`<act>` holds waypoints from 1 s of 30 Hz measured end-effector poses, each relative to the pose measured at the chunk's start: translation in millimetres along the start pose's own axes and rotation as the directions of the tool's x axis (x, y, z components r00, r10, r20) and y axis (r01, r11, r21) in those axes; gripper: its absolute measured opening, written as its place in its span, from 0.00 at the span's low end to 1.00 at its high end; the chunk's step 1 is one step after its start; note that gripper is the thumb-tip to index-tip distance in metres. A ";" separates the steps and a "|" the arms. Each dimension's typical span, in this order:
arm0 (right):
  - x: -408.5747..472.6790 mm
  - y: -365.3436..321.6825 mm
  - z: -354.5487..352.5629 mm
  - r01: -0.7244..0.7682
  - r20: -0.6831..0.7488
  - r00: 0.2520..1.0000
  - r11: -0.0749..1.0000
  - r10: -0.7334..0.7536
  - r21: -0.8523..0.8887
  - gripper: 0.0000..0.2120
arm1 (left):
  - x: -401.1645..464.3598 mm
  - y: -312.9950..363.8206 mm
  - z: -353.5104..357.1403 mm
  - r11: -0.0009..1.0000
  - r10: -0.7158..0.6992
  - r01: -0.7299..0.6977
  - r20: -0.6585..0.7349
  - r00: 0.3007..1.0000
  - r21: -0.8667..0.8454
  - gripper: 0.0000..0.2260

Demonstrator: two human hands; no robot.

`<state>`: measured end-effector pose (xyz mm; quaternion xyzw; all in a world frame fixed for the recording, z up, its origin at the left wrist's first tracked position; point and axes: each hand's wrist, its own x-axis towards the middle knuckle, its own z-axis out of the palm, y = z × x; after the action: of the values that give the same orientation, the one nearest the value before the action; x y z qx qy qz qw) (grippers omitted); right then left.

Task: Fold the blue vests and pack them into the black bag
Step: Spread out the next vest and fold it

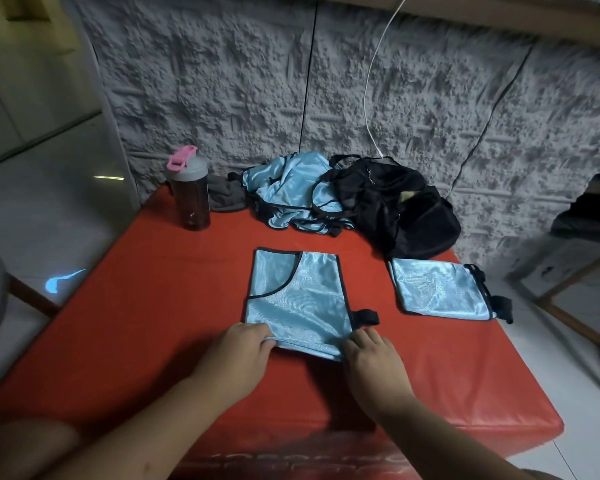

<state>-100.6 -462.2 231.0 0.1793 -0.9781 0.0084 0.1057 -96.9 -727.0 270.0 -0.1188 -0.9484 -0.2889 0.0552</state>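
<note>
1. The left hand (245,344) and right hand (368,351) each pinch the near hem of the half-folded vest (297,299), low centre, seemingly ready to fold it upward.
2. A folded vest (437,289) lies to the right on the red worktop (153,306).
3. Unfolded vests (288,188) and the black bag (395,202) wait at upper centre.

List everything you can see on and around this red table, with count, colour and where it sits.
vest being folded: one, light blue, table centre
folded vest: one, light blue, right side
pile of unfolded vests: count unclear, light blue, far edge
bag: one, black, far right
bottle: one, dark with pink lid, far left
cloth: one, grey, beside bottle
cable: one, white, on wall
table: one, red
left hand: on vest's near edge
right hand: on vest's near edge
</note>
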 end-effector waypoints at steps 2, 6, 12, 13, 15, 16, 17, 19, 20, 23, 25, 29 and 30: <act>1.7 4.7 -4.0 0.007 -0.023 1.000 1.000 -0.008 -0.007 0.13 | -0.2 2.6 -6.7 1.000 -0.013 0.013 0.036 0.999 -0.019 0.05; 2.0 10.1 -20.3 0.036 -0.027 0.999 0.999 -0.035 0.017 0.11 | -2.5 0.7 -17.1 0.995 -0.084 0.073 0.173 0.981 0.071 0.10; 3.8 17.5 -70.4 0.042 0.228 0.966 0.942 -0.124 0.333 0.04 | -4.7 -3.5 -42.9 0.996 -0.085 0.091 0.334 0.939 -0.002 0.08; 4.5 17.6 -81.3 0.023 0.279 0.950 0.925 -0.138 0.379 0.04 | -4.0 -2.4 -50.3 0.994 -0.079 0.101 0.385 0.920 -0.039 0.08; 4.9 17.0 -100.5 -0.026 0.346 0.925 0.880 -0.160 0.474 0.08 | -2.3 -0.8 -63.8 0.979 -0.059 0.144 0.484 0.873 -0.141 0.08; 5.1 16.3 -108.4 -0.078 0.387 0.908 0.841 -0.162 0.536 0.09 | -1.6 -0.4 -69.2 0.965 -0.048 0.175 0.523 0.851 -0.197 0.08; 6.2 16.4 -113.9 -0.144 0.428 0.888 0.786 -0.165 0.601 0.09 | -0.4 -0.4 -73.4 0.947 -0.038 0.205 0.546 0.837 -0.249 0.07; 12.5 18.5 -118.7 -0.236 0.466 0.870 0.694 -0.160 0.680 0.07 | 4.4 -3.1 -77.3 0.900 -0.046 0.265 0.528 0.848 -0.347 0.06; 18.4 21.6 -116.7 -0.242 0.449 0.881 0.674 -0.148 0.697 0.05 | 8.2 -5.5 -78.0 0.867 -0.066 0.298 0.500 0.863 -0.399 0.06; 39.8 30.9 -102.6 -0.259 0.382 0.921 0.617 -0.074 0.743 0.10 | 22.6 -11.7 -73.2 0.775 -0.130 0.361 0.427 0.895 -0.519 0.06; 55.8 34.1 -91.4 -0.320 0.378 0.926 0.511 -0.012 0.798 0.13 | 32.9 -16.5 -66.5 0.741 -0.186 0.398 0.404 0.896 -0.541 0.07; 85.5 39.4 -70.2 -0.389 0.359 0.920 0.470 0.155 0.792 0.14 | 52.6 -27.6 -51.3 0.692 -0.300 0.477 0.386 0.872 -0.541 0.09; 91.7 40.5 -64.2 -0.384 0.343 0.922 0.513 0.178 0.767 0.14 | 56.2 -29.5 -47.6 0.678 -0.321 0.492 0.382 0.867 -0.546 0.11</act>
<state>-185.6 -452.8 313.9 0.0455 -0.8808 0.4600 -0.1021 -157.1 -766.6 303.4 0.0494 -0.7977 -0.5747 -0.1759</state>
